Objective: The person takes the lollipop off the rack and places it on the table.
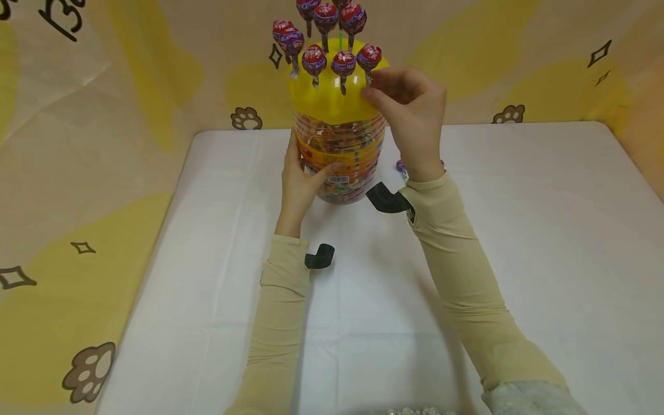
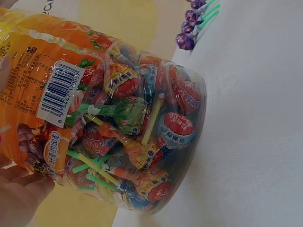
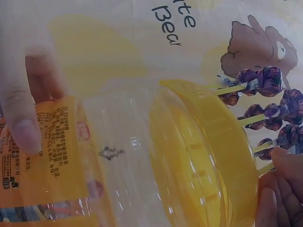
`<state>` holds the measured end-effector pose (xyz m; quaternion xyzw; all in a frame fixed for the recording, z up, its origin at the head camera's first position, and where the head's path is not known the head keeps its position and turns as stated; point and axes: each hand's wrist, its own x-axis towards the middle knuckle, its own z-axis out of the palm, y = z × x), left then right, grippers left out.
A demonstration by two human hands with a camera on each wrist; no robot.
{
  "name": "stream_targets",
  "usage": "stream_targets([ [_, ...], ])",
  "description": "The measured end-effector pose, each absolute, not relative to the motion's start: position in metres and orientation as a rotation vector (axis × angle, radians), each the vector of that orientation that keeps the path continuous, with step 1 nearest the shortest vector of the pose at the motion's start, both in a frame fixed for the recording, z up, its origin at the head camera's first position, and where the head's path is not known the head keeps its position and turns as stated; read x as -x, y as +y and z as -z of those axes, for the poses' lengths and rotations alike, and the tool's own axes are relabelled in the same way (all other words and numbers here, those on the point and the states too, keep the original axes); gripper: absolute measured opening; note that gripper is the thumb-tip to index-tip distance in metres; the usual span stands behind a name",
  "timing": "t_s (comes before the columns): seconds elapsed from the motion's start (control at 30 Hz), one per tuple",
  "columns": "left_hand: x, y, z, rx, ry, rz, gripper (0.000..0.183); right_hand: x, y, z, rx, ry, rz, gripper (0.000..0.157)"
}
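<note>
A clear plastic candy jar point(image 1: 339, 138) full of wrapped lollipops point(image 2: 128, 113) stands on the white tabletop. Several lollipops with red and purple wrappers point(image 1: 314, 60) stick up from its yellow lid point(image 1: 332, 104). My left hand point(image 1: 301, 184) grips the jar's left side, thumb across the front by the barcode label point(image 2: 60, 93). At the lid's right edge, my right hand point(image 1: 412, 112) pinches a lollipop point(image 1: 369, 57) low at its stick, between thumb and fingers. In the right wrist view, pale yellow sticks point(image 3: 232, 89) run from the lid to the wrapped heads.
Several purple lollipops with green sticks point(image 2: 185, 41) lie on the table point(image 1: 519, 230) to the jar's right, mostly behind my right wrist in the head view. Small shiny pieces point(image 1: 415, 411) show at the near edge. A patterned yellow backdrop point(image 1: 467, 34) rises behind the table.
</note>
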<state>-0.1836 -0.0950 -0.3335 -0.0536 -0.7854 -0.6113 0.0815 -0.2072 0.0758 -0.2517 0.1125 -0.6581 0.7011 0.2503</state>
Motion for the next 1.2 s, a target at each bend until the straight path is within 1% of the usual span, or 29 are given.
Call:
stream_targets([
  [0.17, 0.201, -0.100, 0.358, 0.185, -2.316, 1.827, 0.096, 0.208, 0.076, 0.251, -0.300, -1.800, -1.897, 0.013],
  [0.23, 0.203, -0.100, 0.361, 0.192, -2.309, 1.821, 0.097, 0.209, 0.075, 0.250, -0.301, -1.799, -1.900, 0.013],
  [0.53, 0.201, -0.099, 0.361, 0.193, -2.302, 1.808, 0.096, 0.210, 0.075, 0.243, -0.284, -1.764, -1.968, 0.013],
  [0.67, 0.201, -0.099, 0.361, 0.188, -2.309, 1.807, 0.097, 0.209, 0.079, 0.241, -0.285, -1.714, -2.020, 0.010],
  [0.87, 0.201, -0.098, 0.361, 0.186, -2.319, 1.802, 0.098, 0.206, 0.098, 0.244, -0.290, -1.567, -2.113, 0.008],
  [1.2, 0.202, -0.100, 0.361, 0.187, -2.320, 1.785, 0.098, 0.202, 0.141, 0.266, -0.171, -1.384, -2.216, 0.005],
])
